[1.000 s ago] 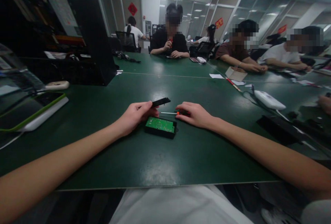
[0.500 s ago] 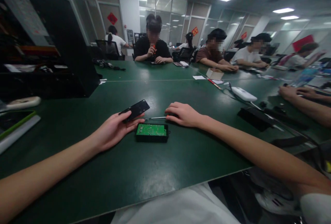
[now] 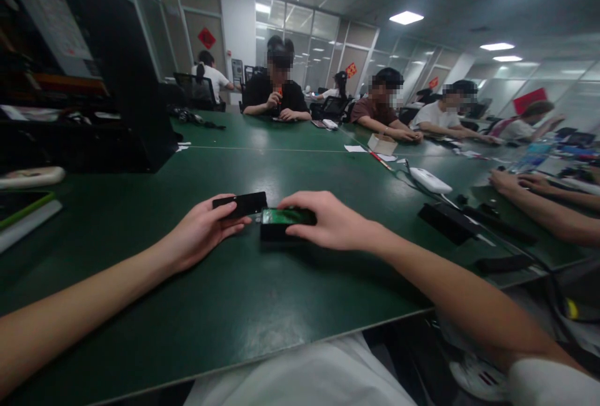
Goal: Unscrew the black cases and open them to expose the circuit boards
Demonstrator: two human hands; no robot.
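My left hand (image 3: 204, 232) grips a flat black cover (image 3: 246, 204) between thumb and fingers, held just above the table. Over the right part of a small black case (image 3: 276, 232), my right hand (image 3: 330, 222) has its thumb on the near side and its fingers across the far side. Inside the case lies a green circuit board (image 3: 277, 215), partly covered by those fingers. The cover's right end is close to the case's left end. The screwdriver is mostly hidden behind the case and hand.
A large black cabinet (image 3: 117, 81) stands at the left. To the right lie a white device (image 3: 429, 180) with a cable and a black box (image 3: 447, 222). A small carton (image 3: 382, 144) sits farther back. Several people sit around the green table (image 3: 225, 312); a co-worker's hands (image 3: 510, 181) rest at the right.
My right hand has left the screwdriver and closed around the case, which has shifted up and right in view. The cover in my left hand has turned flatter.
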